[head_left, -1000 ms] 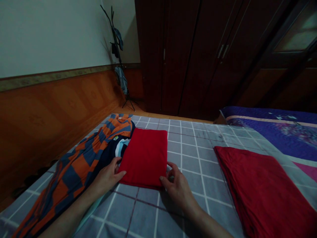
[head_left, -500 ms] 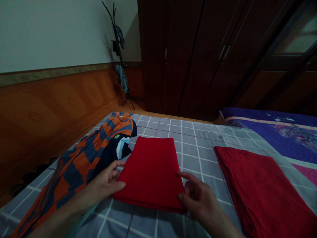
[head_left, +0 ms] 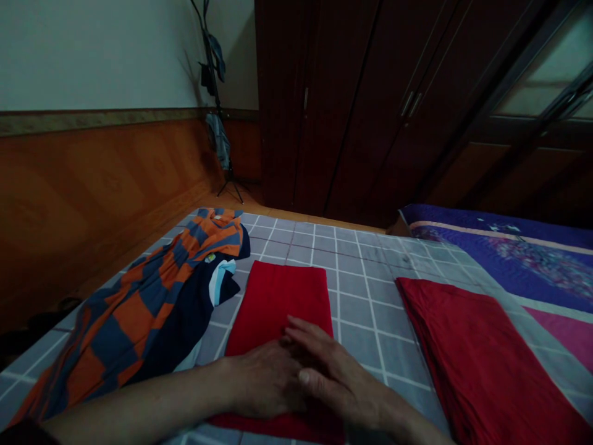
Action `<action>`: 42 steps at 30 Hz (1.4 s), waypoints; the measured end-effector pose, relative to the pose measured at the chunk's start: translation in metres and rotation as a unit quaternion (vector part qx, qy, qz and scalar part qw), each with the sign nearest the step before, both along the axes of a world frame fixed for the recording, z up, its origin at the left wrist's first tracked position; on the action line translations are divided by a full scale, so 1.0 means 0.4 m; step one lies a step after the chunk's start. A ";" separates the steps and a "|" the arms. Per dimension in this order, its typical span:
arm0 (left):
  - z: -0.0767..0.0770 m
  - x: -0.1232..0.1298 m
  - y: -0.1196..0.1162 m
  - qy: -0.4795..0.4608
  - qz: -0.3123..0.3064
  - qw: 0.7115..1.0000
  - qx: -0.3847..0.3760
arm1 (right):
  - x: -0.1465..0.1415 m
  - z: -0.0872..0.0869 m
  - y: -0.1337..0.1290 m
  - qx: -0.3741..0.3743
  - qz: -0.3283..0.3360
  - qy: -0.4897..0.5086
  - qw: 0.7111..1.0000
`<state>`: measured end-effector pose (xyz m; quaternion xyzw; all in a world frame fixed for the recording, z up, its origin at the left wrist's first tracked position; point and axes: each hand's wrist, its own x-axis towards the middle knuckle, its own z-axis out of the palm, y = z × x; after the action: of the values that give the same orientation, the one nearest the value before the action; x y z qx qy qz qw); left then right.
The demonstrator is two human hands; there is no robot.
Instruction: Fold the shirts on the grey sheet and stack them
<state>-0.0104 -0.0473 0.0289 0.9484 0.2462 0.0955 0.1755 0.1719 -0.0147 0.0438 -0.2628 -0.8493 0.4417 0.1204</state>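
Observation:
A bright red folded cloth [head_left: 282,287] lies flat on the grey checked bedsheet [head_left: 352,296]. My left hand [head_left: 266,380] rests palm down across the lower half of the cloth, its fingertips partly hidden by the other hand. From the right, my right hand [head_left: 336,374] reaches over with its fingers stretched out, and its fingers overlap the left hand's fingers on the cloth. Neither hand grips anything. The near part of the cloth is partly covered by both hands.
An orange and navy checked shirt [head_left: 139,315] and a dark garment with a light blue and white trim [head_left: 222,281] lie at the left. A second folded red cloth [head_left: 482,346] sits at the right, near a purple floral cover [head_left: 509,241]. Wardrobes [head_left: 343,105] and a coat stand [head_left: 215,93] stand behind.
Both hands have left the sides of the red cloth and come together on top of it. The left hand moved right and the right hand moved left, slightly over it. The view shifted slightly.

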 end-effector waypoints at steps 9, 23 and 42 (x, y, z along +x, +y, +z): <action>-0.006 -0.054 -0.003 0.024 0.010 0.994 -0.110 | -0.038 -0.046 0.196 0.153 0.038 -0.073 0.985; 0.003 -0.052 0.007 0.017 0.013 0.987 -0.157 | -0.034 -0.073 0.176 0.232 0.005 -0.127 0.965; -0.016 -0.142 0.069 0.092 0.159 0.979 -0.091 | -0.011 -0.163 -0.002 0.239 -0.025 -0.060 0.969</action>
<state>-0.0671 -0.0198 0.0224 0.8822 0.4162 0.0118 0.2199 0.1673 -0.0154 -0.0215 -0.2737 -0.9290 0.2062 0.1395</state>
